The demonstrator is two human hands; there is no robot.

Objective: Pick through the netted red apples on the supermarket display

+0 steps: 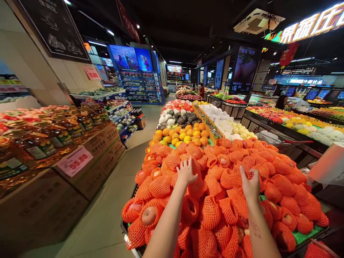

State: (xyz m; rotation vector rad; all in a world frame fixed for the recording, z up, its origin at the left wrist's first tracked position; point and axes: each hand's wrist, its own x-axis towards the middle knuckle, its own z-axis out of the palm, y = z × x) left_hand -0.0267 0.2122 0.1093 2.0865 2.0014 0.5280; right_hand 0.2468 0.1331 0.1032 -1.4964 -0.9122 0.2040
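Fruit wrapped in orange foam nets [211, 211] is heaped in front of me. A reddish, apple-like fruit [148, 216] shows through the opening of one net at the near left. My left hand [186, 172] rests with spread fingers on or just over the netted fruit in the middle of the heap. Further right, my right hand [251, 184] has its fingers curled in and its thumb raised. Orange netting shows between those fingers; whether a fruit is inside it is hidden by the hand.
Beyond the heap lie yellow-orange fruit [185, 134], dark netted fruit [185, 118] and white-wrapped fruit [215, 114]. A yellow divider [205, 123] runs between them. Oil bottles [40, 141] stand on cartons [53, 200] at left. A plastic bag roll [328, 163] is at right.
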